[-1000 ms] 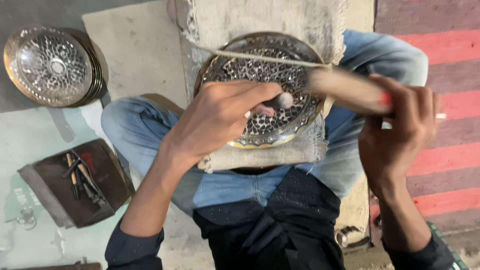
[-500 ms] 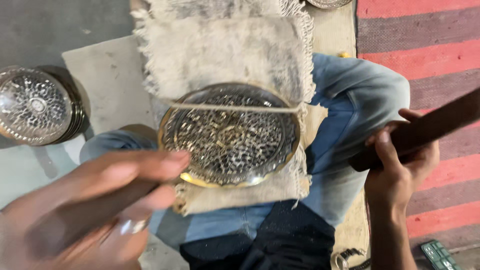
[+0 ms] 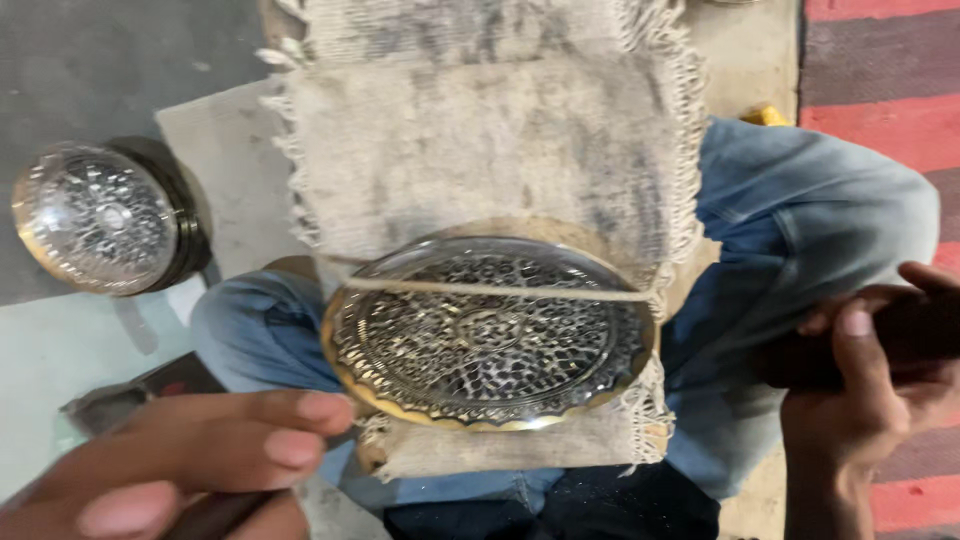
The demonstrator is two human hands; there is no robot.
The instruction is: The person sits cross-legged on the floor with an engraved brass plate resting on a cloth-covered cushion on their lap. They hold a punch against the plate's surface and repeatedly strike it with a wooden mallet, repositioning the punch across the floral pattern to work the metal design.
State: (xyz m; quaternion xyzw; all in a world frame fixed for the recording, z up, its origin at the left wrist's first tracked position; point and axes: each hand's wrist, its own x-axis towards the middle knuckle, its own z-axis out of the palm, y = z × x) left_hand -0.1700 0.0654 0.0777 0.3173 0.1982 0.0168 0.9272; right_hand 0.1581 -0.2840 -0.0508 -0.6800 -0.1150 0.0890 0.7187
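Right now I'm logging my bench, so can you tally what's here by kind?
Engraved metal plates: 2, one on the lap cloth, one at the far left
Burlap cloth: 1
String across the plate: 1
Dark tool handle in right hand: 1
Total: 5

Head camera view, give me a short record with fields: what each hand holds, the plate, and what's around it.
left hand: low left, fingers around a dark, blurred object
right hand: grips a dark handle
engraved plate: on burlap cloth over the lap, cord stretched across it
stack of plates: on the floor, left
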